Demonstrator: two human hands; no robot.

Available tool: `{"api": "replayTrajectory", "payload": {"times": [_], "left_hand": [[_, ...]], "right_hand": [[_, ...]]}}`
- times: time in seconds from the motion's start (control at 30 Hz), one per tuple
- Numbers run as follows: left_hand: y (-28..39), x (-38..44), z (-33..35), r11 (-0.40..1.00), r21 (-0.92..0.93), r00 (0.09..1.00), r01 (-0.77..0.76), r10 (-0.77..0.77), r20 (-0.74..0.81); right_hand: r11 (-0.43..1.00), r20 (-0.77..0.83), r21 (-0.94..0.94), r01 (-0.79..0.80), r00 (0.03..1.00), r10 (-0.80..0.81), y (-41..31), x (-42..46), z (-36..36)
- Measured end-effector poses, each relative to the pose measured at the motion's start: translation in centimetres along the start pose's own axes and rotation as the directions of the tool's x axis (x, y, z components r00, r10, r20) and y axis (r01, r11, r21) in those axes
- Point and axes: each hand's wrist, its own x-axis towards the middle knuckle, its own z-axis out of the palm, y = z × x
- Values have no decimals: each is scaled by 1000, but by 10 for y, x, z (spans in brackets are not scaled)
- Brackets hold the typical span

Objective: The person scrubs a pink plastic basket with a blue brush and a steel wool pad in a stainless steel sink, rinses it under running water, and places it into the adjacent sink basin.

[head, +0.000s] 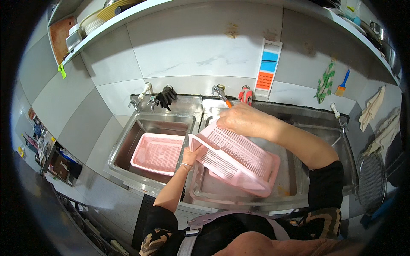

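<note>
Over the wider steel sink basin (290,166), a pink plastic slotted basket (243,148) is held tilted. My left hand (192,155) grips its left end by the rim. At its upper left edge is my right hand (237,120), closed over the rim, close to the orange end of a faucet (221,92); whether it also touches the faucet is hard to tell. Beneath the basket shows part of a pink plastic tub (274,160). In the narrower left sink basin (128,153) lies another pink slotted basket or tray (158,153).
Black gloves (166,96) and a red-and-grey glove (245,95) hang on wall taps. A grater (268,68), green-and-white cloth (326,84) and blue-handled brush (343,84) hang on the tiled wall. Above runs a shelf (166,5) with dishes. A wire strainer (371,182) hangs right.
</note>
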Motion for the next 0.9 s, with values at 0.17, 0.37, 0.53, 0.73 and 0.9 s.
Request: {"api": "replayTrajectory", "payload": {"times": [0.17,0.37,0.53,0.73,0.9], "left_hand": [[-12,6,-4,999,-27,999,-38,38,-8],[-21,6,-3,999,33,1000,2,-2,14],[-26,8,-7,993,-115,1000,9,-7,18],[-45,16,-11,996,-89,997,-16,22,73],[-24,14,-3,995,-98,992,7,5,129]], "right_hand": [[999,68,-32,12,998,-10,-3,5,-8],[984,186,-165,71,982,-39,-9,6,-11],[998,-38,-66,13,999,-16,13,-15,10],[579,101,595,-558,766,635,68,-77,45],[750,162,199,-631,776,610,85,-120,87]]}}
